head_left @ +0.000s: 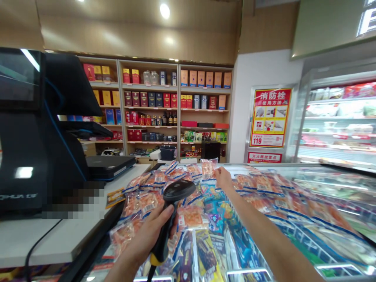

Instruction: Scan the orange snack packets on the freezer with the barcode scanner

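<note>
My left hand point(160, 221) is wrapped round the handle of a black and yellow barcode scanner point(179, 190), whose head points away over the packets. Further off, my right hand point(223, 177) pinches the edge of a clear packet of orange-pink food point(208, 169) with a barcode label, held upright. More packets of the same kind point(190, 217) lie piled on the glass top to the left, and others point(266, 184) spread to the right. Under the glass and between the piles are colourful wrapped goods point(205, 246). What exactly the packets contain is unclear.
At left, a black checkout terminal point(20, 164) and a flat black device point(110, 166) stand on a white counter point(58, 239), with a cable hanging over its edge. Behind are shelves of boxed goods point(151, 100). A lit refrigerated cabinet point(340, 121) is at right.
</note>
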{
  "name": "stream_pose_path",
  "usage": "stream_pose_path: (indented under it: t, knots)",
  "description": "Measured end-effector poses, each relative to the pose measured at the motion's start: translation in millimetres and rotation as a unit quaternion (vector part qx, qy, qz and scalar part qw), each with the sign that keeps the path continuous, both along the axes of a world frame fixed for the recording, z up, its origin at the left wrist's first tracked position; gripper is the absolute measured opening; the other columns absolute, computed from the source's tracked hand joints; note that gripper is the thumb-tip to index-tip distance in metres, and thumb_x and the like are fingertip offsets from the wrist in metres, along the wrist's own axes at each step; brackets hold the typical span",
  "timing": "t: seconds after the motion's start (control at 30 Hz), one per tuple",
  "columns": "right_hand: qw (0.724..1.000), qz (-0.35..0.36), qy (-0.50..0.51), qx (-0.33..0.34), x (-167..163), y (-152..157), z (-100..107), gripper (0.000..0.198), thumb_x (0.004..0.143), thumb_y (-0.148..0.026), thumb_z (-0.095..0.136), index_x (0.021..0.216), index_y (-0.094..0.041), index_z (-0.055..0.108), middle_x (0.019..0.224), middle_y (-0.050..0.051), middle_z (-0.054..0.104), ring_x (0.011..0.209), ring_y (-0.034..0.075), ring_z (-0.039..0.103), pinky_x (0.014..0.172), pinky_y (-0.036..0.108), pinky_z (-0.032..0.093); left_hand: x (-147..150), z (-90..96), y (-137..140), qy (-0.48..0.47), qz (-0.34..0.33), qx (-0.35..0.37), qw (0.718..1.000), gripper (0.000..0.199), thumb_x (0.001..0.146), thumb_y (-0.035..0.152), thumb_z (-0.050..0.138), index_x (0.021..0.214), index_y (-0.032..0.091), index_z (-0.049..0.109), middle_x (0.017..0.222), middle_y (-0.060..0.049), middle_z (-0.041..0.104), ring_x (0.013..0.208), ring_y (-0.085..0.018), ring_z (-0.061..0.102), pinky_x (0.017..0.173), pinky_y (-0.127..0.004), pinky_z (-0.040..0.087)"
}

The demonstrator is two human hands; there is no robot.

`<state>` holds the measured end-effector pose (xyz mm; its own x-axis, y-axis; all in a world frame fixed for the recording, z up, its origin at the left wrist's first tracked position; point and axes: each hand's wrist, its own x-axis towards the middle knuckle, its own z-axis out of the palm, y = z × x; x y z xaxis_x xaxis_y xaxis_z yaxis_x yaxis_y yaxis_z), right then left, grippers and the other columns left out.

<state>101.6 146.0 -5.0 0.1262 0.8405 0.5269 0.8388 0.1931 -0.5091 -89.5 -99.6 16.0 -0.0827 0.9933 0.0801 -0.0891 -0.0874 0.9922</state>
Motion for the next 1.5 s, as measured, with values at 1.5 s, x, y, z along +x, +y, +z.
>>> stream_pose_path:
  t: [1.5]
  knots:
    - [0.932,-0.348,0.031,-0.097,273,-59,11,0.035,0.074,-0.025,0.037,0.101,-0.016,0.056,0.1,0.015,0.056,0.097,0.03,0.047,0.077,0.047,0.034,57,4.9,35,-0.041,-0.061,-0.004,0.997,0.029,0.068,0.043,0.052,0.063,0.015,0.05,0.051,0.002,0.055,0.041,-0.007,0.048,0.042,-0.018,0.037]
